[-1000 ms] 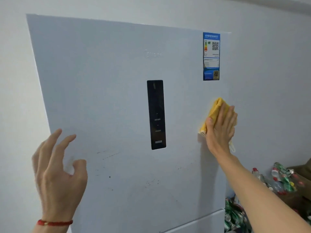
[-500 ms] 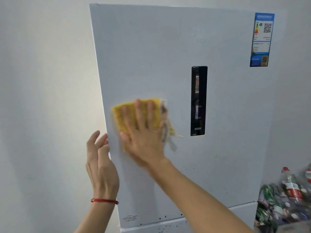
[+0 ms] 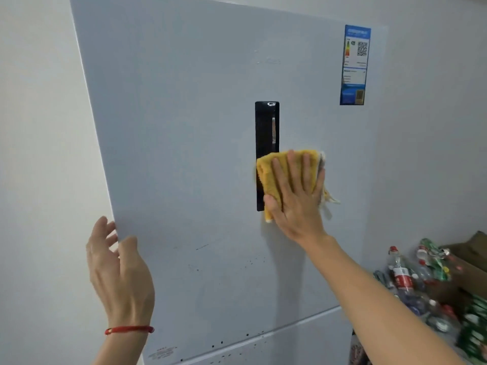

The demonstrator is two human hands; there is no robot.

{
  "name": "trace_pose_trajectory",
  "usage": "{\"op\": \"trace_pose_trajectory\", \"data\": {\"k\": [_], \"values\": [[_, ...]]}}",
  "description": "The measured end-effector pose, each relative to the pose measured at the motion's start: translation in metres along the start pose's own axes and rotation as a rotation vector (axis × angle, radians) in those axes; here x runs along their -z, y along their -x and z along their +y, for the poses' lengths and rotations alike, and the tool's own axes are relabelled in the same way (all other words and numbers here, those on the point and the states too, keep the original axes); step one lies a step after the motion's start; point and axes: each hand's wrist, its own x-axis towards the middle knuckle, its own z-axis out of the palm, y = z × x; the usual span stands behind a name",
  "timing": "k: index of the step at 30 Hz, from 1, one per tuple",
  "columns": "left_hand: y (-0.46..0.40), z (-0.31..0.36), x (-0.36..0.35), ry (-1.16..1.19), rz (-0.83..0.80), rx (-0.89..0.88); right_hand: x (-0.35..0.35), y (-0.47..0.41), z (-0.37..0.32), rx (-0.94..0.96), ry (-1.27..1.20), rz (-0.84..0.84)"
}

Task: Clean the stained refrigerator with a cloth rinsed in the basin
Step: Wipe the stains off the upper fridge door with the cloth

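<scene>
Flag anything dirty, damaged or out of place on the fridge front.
Dark specks and a short streak mark the refrigerator door below the black panel; more dots line its bottom edge. No visible damage.

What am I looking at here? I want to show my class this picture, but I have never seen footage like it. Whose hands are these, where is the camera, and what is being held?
There is no machine: a person wears a camera on the head, so you look forward and down along their own arms. The right hand presses a yellow cloth flat against the refrigerator door, over the lower part of the black control panel. The left hand, with a red bracelet at the wrist, sits at the door's left edge and holds nothing. Dark specks dot the lower door. A blue energy label sits top right, and plastic bottles are piled beside the fridge.
</scene>
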Motion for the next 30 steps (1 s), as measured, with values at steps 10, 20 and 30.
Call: {"op": "trace_pose_trajectory", "data": {"k": [10,20,30], "values": [[0.003,-0.005,-0.002,-0.059,0.016,-0.017,0.014,0.016,0.077,-0.897,-0.340,0.024],[0.001,0.002,0.024,0.122,-0.099,0.063,-0.019,-0.003,-0.195,-0.216,-0.173,-0.012],[0.009,-0.013,0.023,-0.041,-0.096,0.049,-0.019,0.011,-0.162,0.387,-0.057,-0.001]]}}
